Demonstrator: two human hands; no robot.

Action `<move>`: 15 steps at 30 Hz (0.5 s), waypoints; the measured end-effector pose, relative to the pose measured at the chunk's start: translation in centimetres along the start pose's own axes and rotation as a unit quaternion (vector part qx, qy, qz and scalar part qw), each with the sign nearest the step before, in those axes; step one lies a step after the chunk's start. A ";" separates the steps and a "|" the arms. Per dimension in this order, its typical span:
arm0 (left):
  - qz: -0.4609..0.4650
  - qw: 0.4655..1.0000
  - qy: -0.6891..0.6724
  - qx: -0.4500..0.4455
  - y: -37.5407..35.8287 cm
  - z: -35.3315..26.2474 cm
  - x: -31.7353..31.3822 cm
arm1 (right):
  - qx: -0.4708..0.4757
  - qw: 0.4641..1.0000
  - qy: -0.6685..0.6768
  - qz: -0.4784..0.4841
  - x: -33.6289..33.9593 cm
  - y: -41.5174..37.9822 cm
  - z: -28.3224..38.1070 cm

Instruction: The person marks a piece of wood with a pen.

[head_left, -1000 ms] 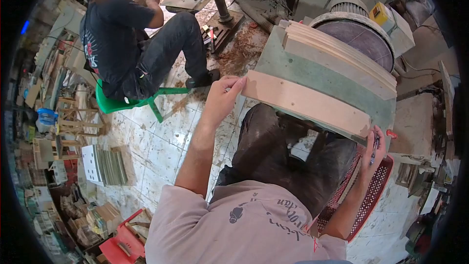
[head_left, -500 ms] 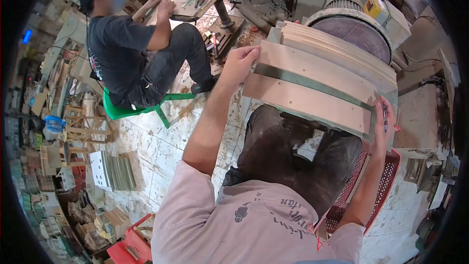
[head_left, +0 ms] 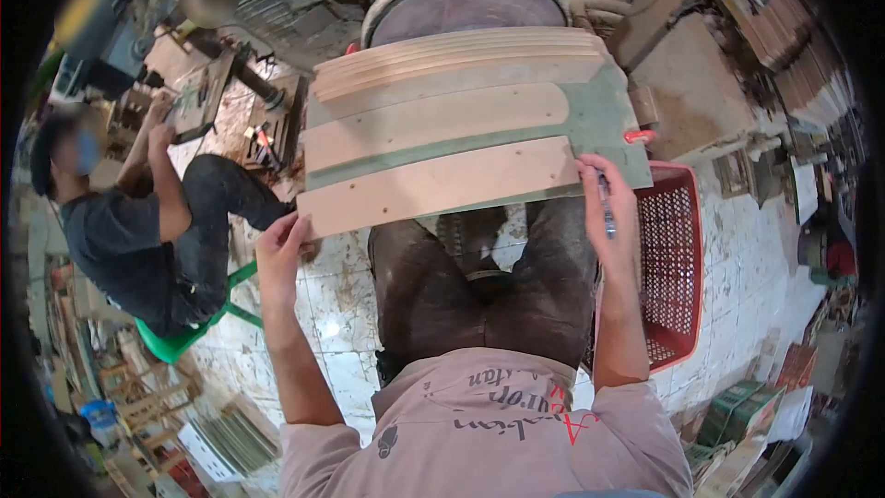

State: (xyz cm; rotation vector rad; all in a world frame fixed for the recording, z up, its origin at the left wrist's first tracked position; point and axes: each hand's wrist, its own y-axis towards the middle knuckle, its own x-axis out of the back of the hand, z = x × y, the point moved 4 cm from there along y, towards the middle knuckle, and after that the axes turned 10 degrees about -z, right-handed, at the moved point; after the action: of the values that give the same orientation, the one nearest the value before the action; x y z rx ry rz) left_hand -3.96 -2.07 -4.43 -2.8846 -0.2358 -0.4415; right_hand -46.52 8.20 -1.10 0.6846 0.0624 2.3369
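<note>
A flat wooden board (head_left: 433, 186) with small holes lies across the front of the green work surface (head_left: 599, 120). Pinched at its left end is my left hand (head_left: 281, 244). The fingers of my right hand (head_left: 604, 198) are at its right end, with a pen (head_left: 606, 207) held in that hand. Behind it lies a second board (head_left: 442, 120) with a rounded right end. A stack of boards (head_left: 452, 53) rests further back, before the round sanding disc (head_left: 470, 7).
On the left a co-worker (head_left: 120, 221) sits on a green stool (head_left: 175, 339) by a drill press table (head_left: 207, 97). A red basket (head_left: 696, 267) stands right of my legs. A red clamp (head_left: 638, 136) is at the surface's right edge.
The view has turned toward the right. My left hand has gone from the rear board's left end to the front board's left end; my right hand is now at the front board's right end.
</note>
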 end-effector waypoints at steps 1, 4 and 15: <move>-0.007 1.000 0.000 0.002 -0.2 -0.2 0.0 | -0.001 1.000 0.000 -0.011 0.1 -0.1 -0.5; 0.008 1.000 0.011 -0.026 -0.8 0.1 0.9 | -0.010 0.997 0.077 -0.026 -0.4 0.1 -1.9; 0.244 0.957 -0.104 0.120 -9.0 5.2 -7.6 | 0.020 0.954 0.280 -0.105 7.1 6.9 6.4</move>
State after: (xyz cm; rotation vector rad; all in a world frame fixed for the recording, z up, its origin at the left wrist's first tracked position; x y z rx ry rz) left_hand -11.40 6.83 -9.97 -2.6151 0.3635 -0.0156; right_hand -52.00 6.62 9.19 0.0092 0.4168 2.2548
